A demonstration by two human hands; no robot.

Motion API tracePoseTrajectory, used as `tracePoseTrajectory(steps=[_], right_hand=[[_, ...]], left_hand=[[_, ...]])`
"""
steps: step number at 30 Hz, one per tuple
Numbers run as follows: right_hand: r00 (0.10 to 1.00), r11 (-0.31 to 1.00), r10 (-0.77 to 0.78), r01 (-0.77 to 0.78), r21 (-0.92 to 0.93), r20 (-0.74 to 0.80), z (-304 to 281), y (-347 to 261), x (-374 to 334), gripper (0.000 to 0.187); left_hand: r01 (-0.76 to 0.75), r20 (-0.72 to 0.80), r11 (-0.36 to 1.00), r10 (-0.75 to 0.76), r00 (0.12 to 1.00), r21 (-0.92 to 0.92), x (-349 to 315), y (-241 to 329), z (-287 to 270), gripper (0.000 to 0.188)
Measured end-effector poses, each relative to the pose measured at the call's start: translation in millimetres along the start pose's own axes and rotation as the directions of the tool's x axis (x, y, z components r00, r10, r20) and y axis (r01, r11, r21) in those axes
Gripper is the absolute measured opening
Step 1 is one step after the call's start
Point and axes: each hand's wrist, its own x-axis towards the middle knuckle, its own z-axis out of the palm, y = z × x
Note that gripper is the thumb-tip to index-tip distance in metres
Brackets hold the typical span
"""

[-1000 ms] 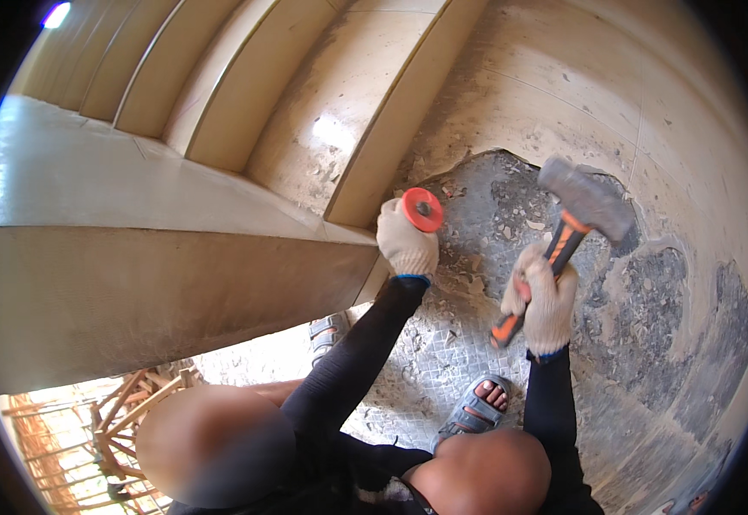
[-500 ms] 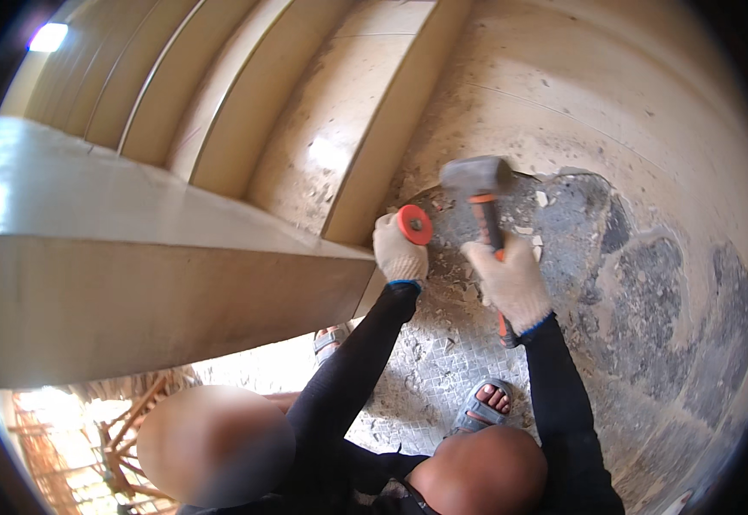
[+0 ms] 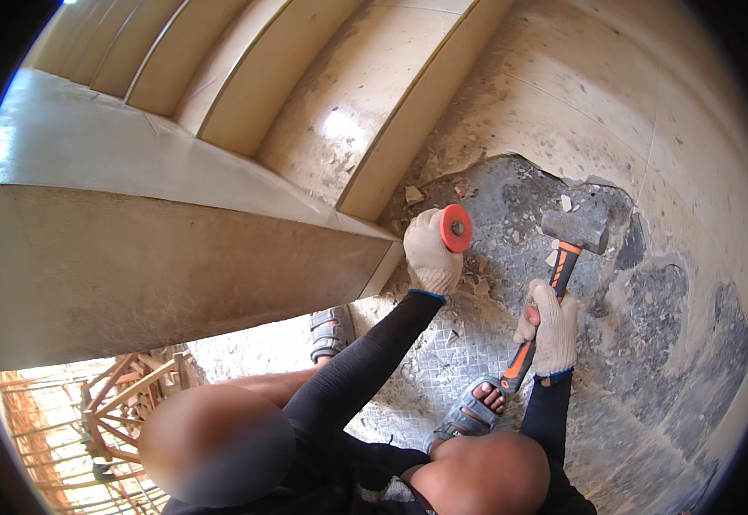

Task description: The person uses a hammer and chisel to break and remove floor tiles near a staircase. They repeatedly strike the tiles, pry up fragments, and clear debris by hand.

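In a white knit glove, my left hand (image 3: 432,255) is closed around a chisel (image 3: 457,228). Its round red guard and metal striking end face up, while the blade is hidden under the hand. My right hand (image 3: 554,333), also gloved, grips a club hammer (image 3: 575,230) by its black and orange handle. The grey steel head hangs over the broken floor, to the right of the chisel and apart from it. Around both tools lies a rough grey patch (image 3: 511,193) where the beige tile surface is gone, strewn with chips.
Beige stair steps (image 3: 322,94) rise at the upper left, beside a low beige side wall (image 3: 176,266). My sandalled foot (image 3: 477,412) stands just below the hammer handle. Tiled beige surface (image 3: 580,103) surrounds the broken patch. Wooden framing (image 3: 125,386) shows at the lower left.
The hammer has swung away from near the chisel, to the right and lower. My left hand with the chisel sits slightly further right in view, which has also shifted.
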Motion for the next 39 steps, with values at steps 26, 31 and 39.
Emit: tracePoseTrajectory(steps=[26,31,39], right_hand=[[0.995,0.988,0.091,-0.085,0.128,-0.035,7,39,11,0.028],[0.989,0.962,0.148,-0.148,0.228,0.021,39,66,26,0.028],[0.998,0.940,0.056,-0.063,0.336,0.029,22,55,28,0.036]], left_hand=[[-0.076,0.522,0.983,0.152,0.840,-0.164,28,-25,0,0.028],[-0.044,0.614,0.993,0.102,0.783,-0.109,37,-20,-6,0.033],[-0.111,0.622,0.991,0.136,0.771,-0.078,34,-23,1,0.031]])
